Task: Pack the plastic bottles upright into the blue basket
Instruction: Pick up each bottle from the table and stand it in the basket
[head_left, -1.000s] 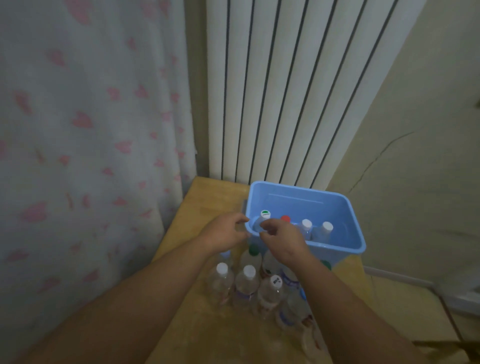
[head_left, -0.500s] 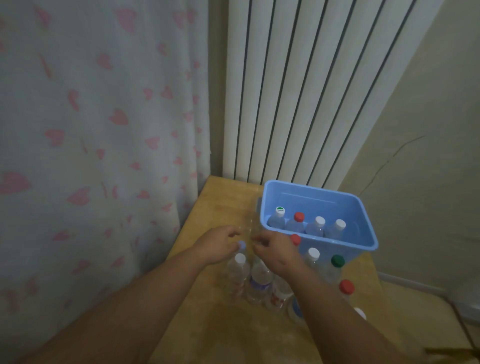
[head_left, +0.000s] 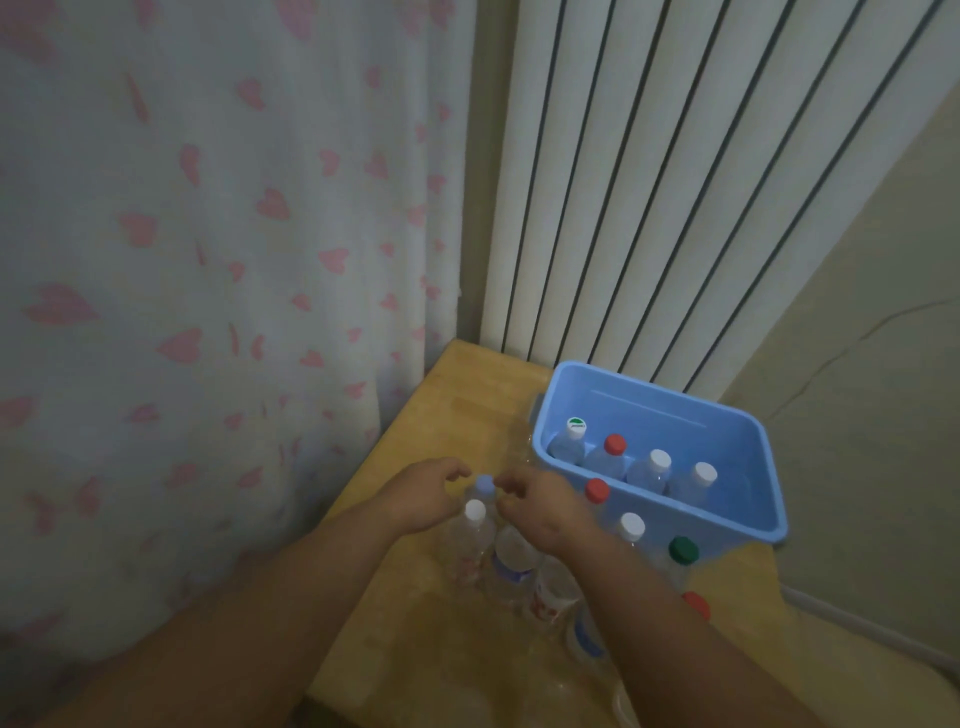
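The blue basket (head_left: 727, 525) stands at the table's far right. Several capped clear bottles stand upright along its near wall, among them a green-and-white-capped bottle (head_left: 575, 427) and a red-capped bottle (head_left: 615, 444). More bottles stand crowded on the table in front of it. My left hand (head_left: 423, 501) and my right hand (head_left: 543, 509) curl in from either side of a pale-blue-capped bottle (head_left: 484, 483), fingertips at its neck. Whether they grip it is unclear. A white-capped bottle (head_left: 475, 510) stands just in front of it.
Other loose bottles, with a red cap (head_left: 596, 490), a white cap (head_left: 631, 526) and a green cap (head_left: 682, 550), stand against the basket's near wall. The wooden table (head_left: 467, 395) sits in a corner between a heart-print curtain (head_left: 208, 260) and a white radiator (head_left: 675, 182).
Both hands have pulled back from the basket's near left corner to the bottles on the table. They now flank the pale-blue-capped bottle.
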